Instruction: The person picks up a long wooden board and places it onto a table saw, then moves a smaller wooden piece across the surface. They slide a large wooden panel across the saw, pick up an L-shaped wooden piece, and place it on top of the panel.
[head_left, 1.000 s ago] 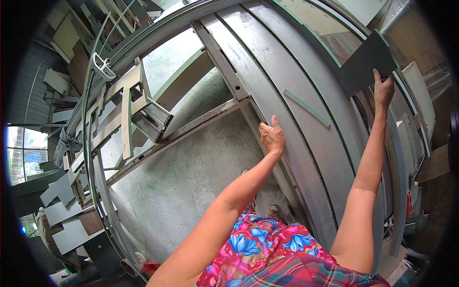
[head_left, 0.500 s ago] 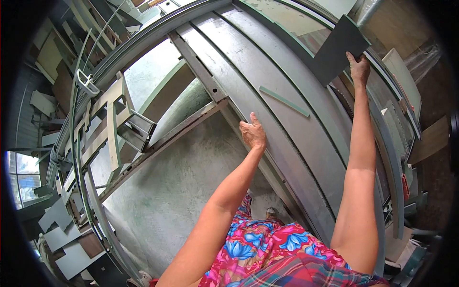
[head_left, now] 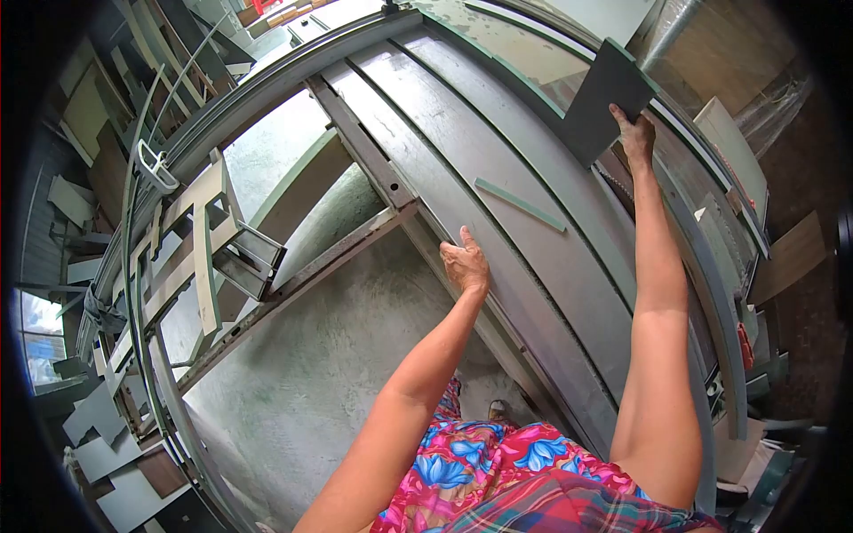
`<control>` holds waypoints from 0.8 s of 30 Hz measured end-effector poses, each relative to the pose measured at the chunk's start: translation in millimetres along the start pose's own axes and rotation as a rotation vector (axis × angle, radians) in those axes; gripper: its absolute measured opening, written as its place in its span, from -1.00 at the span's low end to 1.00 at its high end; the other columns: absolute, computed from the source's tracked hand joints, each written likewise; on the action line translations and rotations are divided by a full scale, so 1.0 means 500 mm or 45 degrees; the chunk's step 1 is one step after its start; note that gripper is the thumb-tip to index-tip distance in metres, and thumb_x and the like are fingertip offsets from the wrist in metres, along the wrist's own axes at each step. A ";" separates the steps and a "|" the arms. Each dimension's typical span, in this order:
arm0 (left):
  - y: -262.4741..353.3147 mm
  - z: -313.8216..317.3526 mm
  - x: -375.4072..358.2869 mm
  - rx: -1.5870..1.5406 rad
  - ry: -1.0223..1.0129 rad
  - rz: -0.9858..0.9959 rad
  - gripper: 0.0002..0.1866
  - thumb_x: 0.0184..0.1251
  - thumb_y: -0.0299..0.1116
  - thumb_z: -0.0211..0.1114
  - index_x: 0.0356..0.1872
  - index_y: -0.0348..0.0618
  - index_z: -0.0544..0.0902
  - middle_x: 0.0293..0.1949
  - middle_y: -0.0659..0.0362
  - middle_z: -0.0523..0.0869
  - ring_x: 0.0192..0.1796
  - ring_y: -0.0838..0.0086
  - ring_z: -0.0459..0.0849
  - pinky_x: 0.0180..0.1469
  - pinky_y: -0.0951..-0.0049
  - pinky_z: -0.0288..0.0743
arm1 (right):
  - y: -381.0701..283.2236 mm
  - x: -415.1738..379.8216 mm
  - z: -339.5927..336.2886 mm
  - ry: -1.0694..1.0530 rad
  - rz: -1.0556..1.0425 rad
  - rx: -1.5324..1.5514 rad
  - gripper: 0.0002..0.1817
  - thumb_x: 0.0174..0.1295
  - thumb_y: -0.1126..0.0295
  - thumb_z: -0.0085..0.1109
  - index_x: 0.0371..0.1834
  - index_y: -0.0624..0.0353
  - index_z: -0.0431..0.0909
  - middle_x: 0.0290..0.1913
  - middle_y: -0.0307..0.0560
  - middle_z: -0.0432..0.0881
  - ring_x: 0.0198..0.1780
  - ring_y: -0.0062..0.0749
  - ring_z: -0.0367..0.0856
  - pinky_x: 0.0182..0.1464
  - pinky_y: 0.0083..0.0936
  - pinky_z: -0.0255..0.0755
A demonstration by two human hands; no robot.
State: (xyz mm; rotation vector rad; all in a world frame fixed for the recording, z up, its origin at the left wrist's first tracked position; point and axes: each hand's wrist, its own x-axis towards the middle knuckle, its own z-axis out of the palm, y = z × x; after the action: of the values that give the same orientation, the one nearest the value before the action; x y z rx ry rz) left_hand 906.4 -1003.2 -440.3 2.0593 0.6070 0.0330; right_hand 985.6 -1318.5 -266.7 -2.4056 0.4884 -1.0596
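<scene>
My right hand (head_left: 636,135) grips the near edge of a dark grey L-shaped board (head_left: 597,105) at the upper right, thumb on top. The board's long narrow arm runs toward the upper left along the far side of the slatted metal table (head_left: 533,266). My left hand (head_left: 466,261) is at the table's near edge, thumb raised and apart from the fingers; it holds nothing I can see. A thin strip with a greenish edge (head_left: 520,204) lies loose on the metal surface between my hands.
A steel frame (head_left: 293,289) joins the table on the left. Cut-out board pieces (head_left: 209,258) rest on it, near a white handle-like part (head_left: 156,166). Offcuts (head_left: 133,493) lie in a heap at lower left. Plastic-wrapped sheets (head_left: 729,75) stand at upper right.
My right hand and the dark grey board have shifted a little to the left along the table. The whole view has moved slightly. My left hand stays at the near edge.
</scene>
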 end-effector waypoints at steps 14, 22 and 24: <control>-0.010 0.006 0.005 0.038 0.057 0.037 -0.41 0.22 0.13 -0.02 -0.27 -0.38 0.41 -0.28 -0.16 0.54 -0.20 0.02 0.57 -0.17 0.16 0.45 | 0.003 -0.198 -0.313 0.088 0.129 0.360 -0.54 0.10 0.14 0.21 -0.18 0.39 0.52 -0.18 -0.05 0.59 -0.15 -0.39 0.50 -0.05 -0.47 0.32; 0.001 0.001 0.001 0.069 0.057 -0.001 -0.42 0.22 0.10 0.00 -0.12 -0.35 0.36 -0.14 -0.14 0.50 -0.03 0.05 0.49 -0.02 0.06 0.33 | -0.022 -0.433 -0.624 0.767 0.521 0.478 -0.37 0.07 0.01 0.18 0.00 0.40 0.41 0.02 0.06 0.45 -0.03 -0.28 0.44 0.04 -0.42 0.32; 0.022 -0.021 -0.027 0.134 0.205 0.064 -0.40 0.20 0.00 0.08 0.07 -0.31 0.27 0.02 -0.13 0.40 0.10 0.12 0.39 0.06 -0.01 0.23 | -0.027 -0.505 -0.719 0.844 0.540 0.464 -0.36 0.09 0.04 0.17 0.03 0.43 0.39 0.06 0.06 0.43 0.01 -0.27 0.42 0.08 -0.42 0.29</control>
State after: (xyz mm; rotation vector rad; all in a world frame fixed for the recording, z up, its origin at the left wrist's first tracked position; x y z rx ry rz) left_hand 896.6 -1005.5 -422.7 2.1878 0.6674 0.2019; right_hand 553.8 -1280.2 -195.2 -1.5093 0.8843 -1.5642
